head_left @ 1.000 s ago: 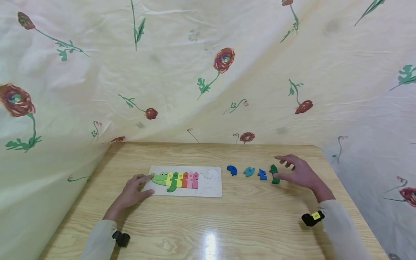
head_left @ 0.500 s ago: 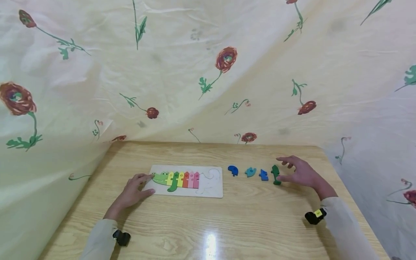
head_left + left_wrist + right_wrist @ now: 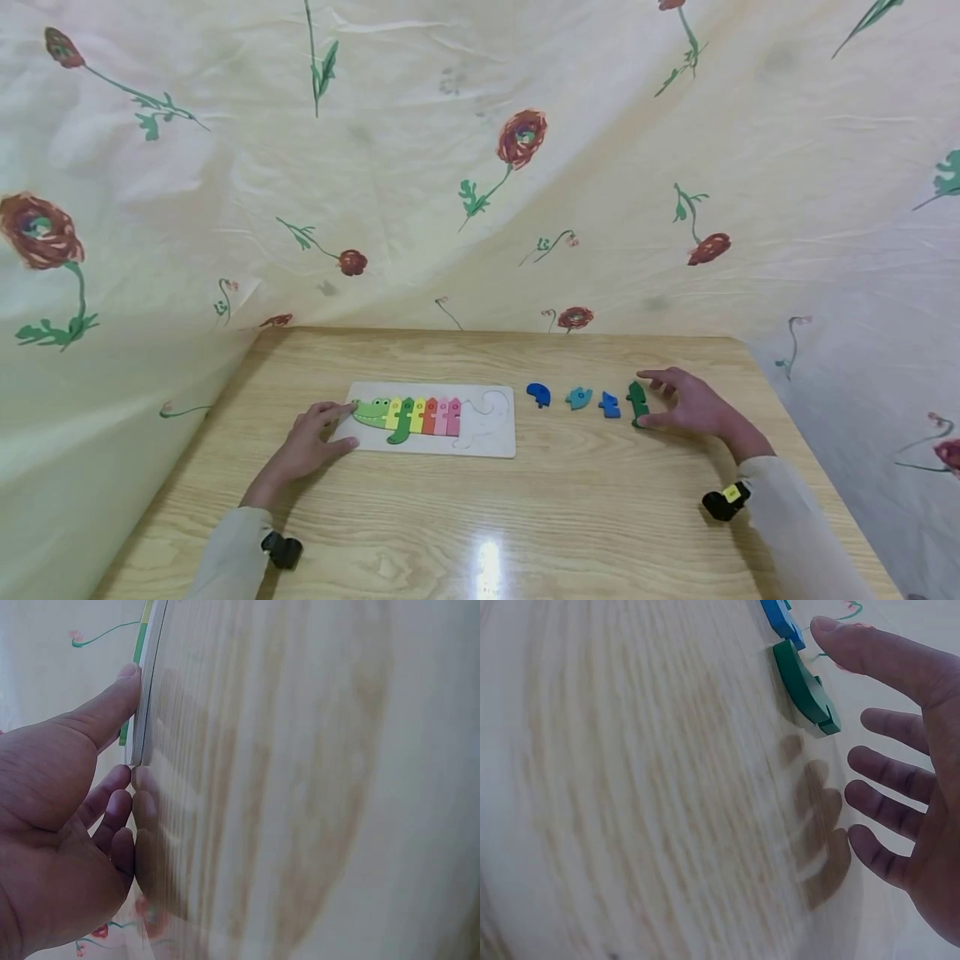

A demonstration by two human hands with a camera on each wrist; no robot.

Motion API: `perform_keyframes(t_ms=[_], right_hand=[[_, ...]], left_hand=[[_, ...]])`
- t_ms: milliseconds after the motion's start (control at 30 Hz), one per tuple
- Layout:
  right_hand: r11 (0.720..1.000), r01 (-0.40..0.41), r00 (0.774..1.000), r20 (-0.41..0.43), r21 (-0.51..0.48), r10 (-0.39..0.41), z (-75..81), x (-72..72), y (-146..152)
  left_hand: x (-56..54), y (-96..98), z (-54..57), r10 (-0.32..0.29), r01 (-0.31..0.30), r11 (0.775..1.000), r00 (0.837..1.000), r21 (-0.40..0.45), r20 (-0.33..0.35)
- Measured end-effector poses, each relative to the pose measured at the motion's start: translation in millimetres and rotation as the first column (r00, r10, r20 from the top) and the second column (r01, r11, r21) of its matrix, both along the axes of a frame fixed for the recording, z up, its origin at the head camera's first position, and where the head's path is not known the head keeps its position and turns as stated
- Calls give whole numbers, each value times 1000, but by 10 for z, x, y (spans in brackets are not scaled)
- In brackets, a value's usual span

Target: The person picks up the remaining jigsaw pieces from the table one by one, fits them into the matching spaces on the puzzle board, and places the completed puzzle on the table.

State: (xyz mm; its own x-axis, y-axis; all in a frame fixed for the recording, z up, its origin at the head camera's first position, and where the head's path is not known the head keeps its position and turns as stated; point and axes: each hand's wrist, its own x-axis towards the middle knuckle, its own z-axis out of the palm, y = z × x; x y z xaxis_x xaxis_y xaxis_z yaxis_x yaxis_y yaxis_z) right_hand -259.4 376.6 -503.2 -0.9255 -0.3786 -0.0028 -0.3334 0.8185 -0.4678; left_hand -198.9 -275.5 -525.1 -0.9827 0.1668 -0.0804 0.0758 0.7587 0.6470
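Note:
A white puzzle board (image 3: 486,443) with a crocodile picture lies on the table, its green head (image 3: 370,413) and several coloured body pieces (image 3: 429,417) in place. The right part of the board bears only a drawn outline. My left hand (image 3: 306,443) rests at the board's left end, index finger on the crocodile's head and thumb (image 3: 120,694) over the front edge. A loose green puzzle piece (image 3: 637,397) lies furthest right in a row. My right hand (image 3: 690,403) hovers around it with spread fingers, the thumb overlapping its near end in the head view.
Left of the green piece lie a blue piece (image 3: 610,406), a light blue piece (image 3: 578,397) and a dark blue curved piece (image 3: 538,394). A flowered cloth (image 3: 420,208) hangs behind and beside the wooden table (image 3: 420,525).
My right hand has lowered slightly, its fingertips and thumb now nearer the ends of the green piece. My left hand has stayed on the board. The head view has shifted a little.

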Motion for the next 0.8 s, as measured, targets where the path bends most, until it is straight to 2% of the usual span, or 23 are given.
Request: perform_keyframes(t_ms=[300, 567, 800], right_hand=[[1000, -7, 999, 36, -13, 7, -51, -14, 29], [1000, -14, 997, 73, -22, 16, -50, -6, 15], [1000, -17, 997, 71, -21, 18, -63, -29, 0]], left_hand=[[17, -11, 3, -14, 15, 1000, 1000, 11, -25], [19, 1, -17, -6, 6, 1000, 1000, 16, -9], [13, 1, 12, -1, 1, 1000, 1000, 6, 9]])
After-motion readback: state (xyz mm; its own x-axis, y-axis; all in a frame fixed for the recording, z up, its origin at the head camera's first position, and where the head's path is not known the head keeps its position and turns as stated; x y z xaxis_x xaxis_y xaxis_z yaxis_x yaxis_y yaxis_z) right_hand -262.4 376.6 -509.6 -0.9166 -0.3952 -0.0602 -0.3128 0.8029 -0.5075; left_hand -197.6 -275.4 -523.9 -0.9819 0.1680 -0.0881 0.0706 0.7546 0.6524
